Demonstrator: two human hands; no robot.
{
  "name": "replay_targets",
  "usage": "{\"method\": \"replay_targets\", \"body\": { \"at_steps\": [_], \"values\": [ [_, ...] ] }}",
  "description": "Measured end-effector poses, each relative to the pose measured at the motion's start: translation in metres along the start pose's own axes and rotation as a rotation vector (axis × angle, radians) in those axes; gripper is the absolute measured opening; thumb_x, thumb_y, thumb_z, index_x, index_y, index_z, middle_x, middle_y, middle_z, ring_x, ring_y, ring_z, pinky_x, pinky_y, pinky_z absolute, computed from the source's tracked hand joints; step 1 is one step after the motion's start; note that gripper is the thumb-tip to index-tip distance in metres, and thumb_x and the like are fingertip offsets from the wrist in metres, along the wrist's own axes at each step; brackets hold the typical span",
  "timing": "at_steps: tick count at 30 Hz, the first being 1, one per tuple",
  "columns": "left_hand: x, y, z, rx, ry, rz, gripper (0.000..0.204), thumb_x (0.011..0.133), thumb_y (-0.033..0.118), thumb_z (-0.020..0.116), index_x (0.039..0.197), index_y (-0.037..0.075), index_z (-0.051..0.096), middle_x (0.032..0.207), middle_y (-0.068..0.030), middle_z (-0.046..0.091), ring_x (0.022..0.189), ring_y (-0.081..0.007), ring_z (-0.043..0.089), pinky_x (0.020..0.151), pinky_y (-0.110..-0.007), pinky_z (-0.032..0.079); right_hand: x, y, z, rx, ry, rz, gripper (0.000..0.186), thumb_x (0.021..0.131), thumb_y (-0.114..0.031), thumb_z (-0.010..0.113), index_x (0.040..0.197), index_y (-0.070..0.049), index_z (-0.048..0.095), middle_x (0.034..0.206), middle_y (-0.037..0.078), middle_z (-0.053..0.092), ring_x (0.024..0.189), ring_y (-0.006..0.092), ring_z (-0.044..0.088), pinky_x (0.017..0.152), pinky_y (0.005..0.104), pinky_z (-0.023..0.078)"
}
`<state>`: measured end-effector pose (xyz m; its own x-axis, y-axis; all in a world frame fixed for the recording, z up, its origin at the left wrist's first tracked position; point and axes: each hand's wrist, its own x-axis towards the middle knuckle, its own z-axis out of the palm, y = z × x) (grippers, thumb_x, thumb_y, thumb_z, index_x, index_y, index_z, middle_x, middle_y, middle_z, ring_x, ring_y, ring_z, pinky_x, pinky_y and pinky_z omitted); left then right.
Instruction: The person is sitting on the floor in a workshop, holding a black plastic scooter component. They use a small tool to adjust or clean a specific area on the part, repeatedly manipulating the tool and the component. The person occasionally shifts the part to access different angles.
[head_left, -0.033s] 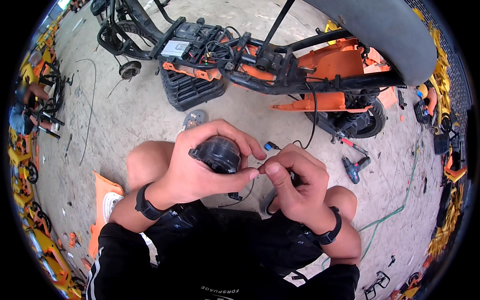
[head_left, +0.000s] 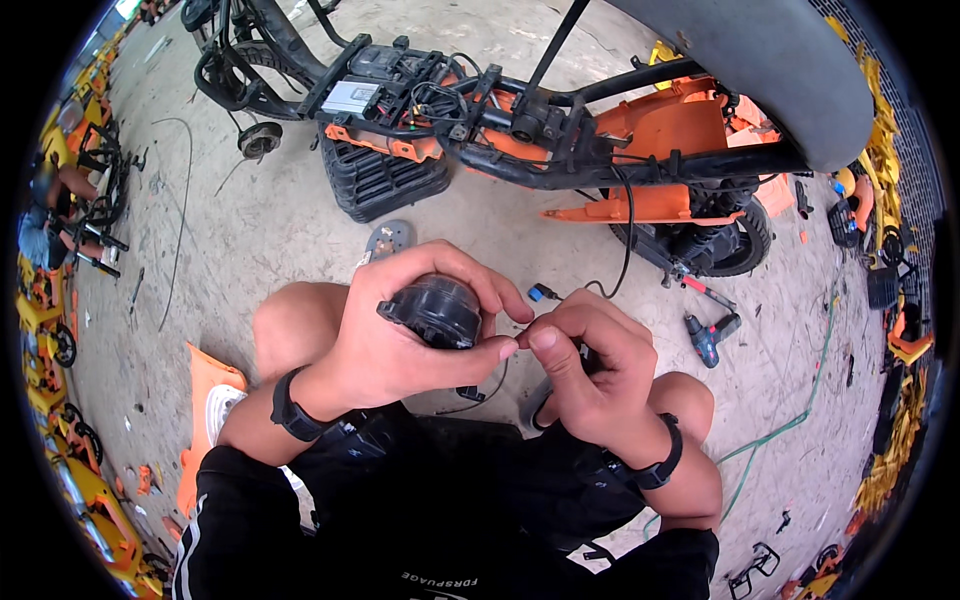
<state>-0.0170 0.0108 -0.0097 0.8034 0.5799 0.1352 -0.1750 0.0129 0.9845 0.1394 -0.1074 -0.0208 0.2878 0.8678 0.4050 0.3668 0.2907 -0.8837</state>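
Hands at frame centre — nothing has shifted
Left hand (head_left: 400, 335) still grips the round black lamp (head_left: 437, 308); right hand (head_left: 590, 375) pinches its thin wire (head_left: 520, 327).

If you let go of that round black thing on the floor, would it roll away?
Probably only a little. The round black part in the left hand looks domed, so it might wobble or roll, but the thin black wire hanging from it would likely drag and stop it. One hand holds it easily, so it seems fairly light. The wire looks floppy.
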Motion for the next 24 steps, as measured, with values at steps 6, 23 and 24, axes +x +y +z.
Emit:
{"method": "replay_targets", "body": {
  "at_steps": [6,23,24],
  "values": [
    [-0.0019,-0.0066,0.0036,0.018,0.073,0.072,0.025,0.073,-0.006,0.076,0.089,0.003,0.059,0.086,-0.0086,0.071,0.077,-0.0097,0.064,0.070,-0.025,0.053,0.0013,-0.0008,0.0019,-0.044,0.010,-0.055,0.006,0.085,-0.002,0.071,0.081,0.002,0.068,0.066,0.006,0.058,0.048,0.0109,0.048,0.044,0.0247,0.036],
    [-0.0047,-0.0042,0.0050,0.170,0.146,0.062,0.023,0.068,-0.008,0.071,0.086,0.003,0.060,0.082,-0.0039,0.068,0.075,-0.0082,0.063,0.070,-0.024,0.051,-0.0009,-0.0077,-0.0020,-0.068,-0.038,0.015,0.003,0.082,0.002,0.069,0.079,0.003,0.067,0.068,0.009,0.060,0.055,0.0129,0.052,0.048,0.0243,0.037],
    [-0.0037,-0.0019,0.0023,0.172,0.192,0.029,0.023,0.068,-0.008,0.070,0.086,0.002,0.060,0.082,-0.0044,0.068,0.075,-0.0081,0.063,0.070,-0.024,0.051,-0.0007,-0.0055,-0.0036,-0.058,-0.018,-0.005,0.004,0.082,0.003,0.069,0.079,0.003,0.067,0.067,0.007,0.059,0.052,0.0113,0.049,0.046,0.0237,0.035]
  ]
}}
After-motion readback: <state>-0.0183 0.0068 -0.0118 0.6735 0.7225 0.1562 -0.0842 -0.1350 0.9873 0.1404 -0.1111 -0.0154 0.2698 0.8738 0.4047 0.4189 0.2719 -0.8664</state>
